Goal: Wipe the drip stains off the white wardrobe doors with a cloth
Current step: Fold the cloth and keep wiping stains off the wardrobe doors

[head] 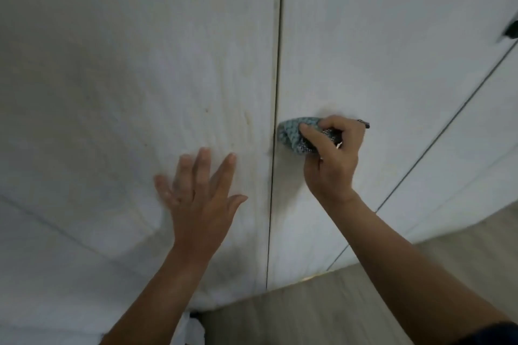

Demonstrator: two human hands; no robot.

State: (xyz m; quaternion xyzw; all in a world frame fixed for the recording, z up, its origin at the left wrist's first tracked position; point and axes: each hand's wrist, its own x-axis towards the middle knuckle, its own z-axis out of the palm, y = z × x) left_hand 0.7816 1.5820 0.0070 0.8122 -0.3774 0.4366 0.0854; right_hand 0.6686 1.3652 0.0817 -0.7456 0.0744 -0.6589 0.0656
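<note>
Novice: Cloth (290, 134) first. Where is it sitting?

Cleaner: It is pressing against the right wardrobe door (392, 64), just right of the seam (276, 92). The right hand (332, 159) is gripping it, with the fingers (309, 134) curling round the bunched blue-grey fabric.

Novice: What is the left hand (201, 193) doing?

Cleaner: It is lying flat on the left wardrobe door (112, 64), fingers straight and spread, holding nothing. I am reading that as bracing.

Novice: Which way is the stain lying from the cloth?

Cleaner: The yellowish drip streak (248, 117) is running lengthwise up and down the left door, just across the seam, to the left of the cloth. The left fingertips are sitting near it too, but only the right hand is carrying the cloth. So I am expecting a stroke going left over the seam, then along the streak.
</note>
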